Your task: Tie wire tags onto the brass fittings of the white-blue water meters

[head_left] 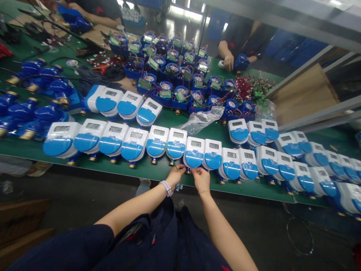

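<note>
A long row of white-and-blue water meters with small grey displays runs along the front of the bench. Both hands work at the lower end of one water meter (194,153) near the middle of the row. My left hand (175,176), wearing a pale wristband, is closed in a pinch; a thin green cord-like piece (175,165) rises from its fingertips. Beside the meter's brass fitting (188,170), my right hand (201,180) has its fingertips closed together below the blue cover. Whatever they pinch there is hidden. Small light-blue pieces (178,186) show under my left hand.
Behind the row lie a clear plastic bag (201,119) and several open blue meter bodies (172,69) with wires and circuit boards. Blue pipe bodies (36,113) fill the left. Across the bench, a co-worker's hand (228,60) is beside a blue part. A metal frame (316,113) stands right.
</note>
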Motion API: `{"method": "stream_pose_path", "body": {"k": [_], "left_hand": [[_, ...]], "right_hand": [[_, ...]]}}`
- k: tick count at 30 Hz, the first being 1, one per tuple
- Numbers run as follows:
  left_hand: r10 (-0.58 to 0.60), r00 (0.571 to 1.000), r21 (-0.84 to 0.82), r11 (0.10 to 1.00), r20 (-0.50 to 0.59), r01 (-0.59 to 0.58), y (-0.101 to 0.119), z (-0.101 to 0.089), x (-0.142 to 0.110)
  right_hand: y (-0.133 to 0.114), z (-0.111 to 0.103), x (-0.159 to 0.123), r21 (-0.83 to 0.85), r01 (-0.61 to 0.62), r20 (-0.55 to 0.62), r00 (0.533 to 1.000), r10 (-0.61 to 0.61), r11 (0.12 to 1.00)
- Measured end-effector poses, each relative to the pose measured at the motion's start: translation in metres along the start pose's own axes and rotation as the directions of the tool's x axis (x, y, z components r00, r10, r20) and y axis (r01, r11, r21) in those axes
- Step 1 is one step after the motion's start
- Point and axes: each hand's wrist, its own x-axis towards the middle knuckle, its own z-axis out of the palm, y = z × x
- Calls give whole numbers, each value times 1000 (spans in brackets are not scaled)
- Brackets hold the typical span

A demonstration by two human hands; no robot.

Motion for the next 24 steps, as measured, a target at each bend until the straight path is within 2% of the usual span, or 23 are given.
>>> {"method": "stream_pose_path", "body": {"k": [4, 9, 16, 21, 24], "left_hand": [[45, 999, 184, 982, 25, -49, 2, 2, 6], [48, 999, 135, 990, -2, -48, 1, 1, 9], [20, 999, 228, 973, 40, -29, 0, 4, 13], [-115, 989, 221, 971, 88, 93, 4, -12, 2], [-230, 961, 217, 957, 154, 194, 3, -27, -9]], "right_hand": [[5, 3, -3, 86, 2, 27, 1000, -4, 996], [13, -3, -8, 104, 20, 73, 997, -27, 994], [2, -1, 2, 42, 25, 67, 997, -28, 999], [14, -19, -8, 6, 37, 249, 968, -38, 999], [30, -31, -24, 88, 43, 344, 936, -71, 995]]}}
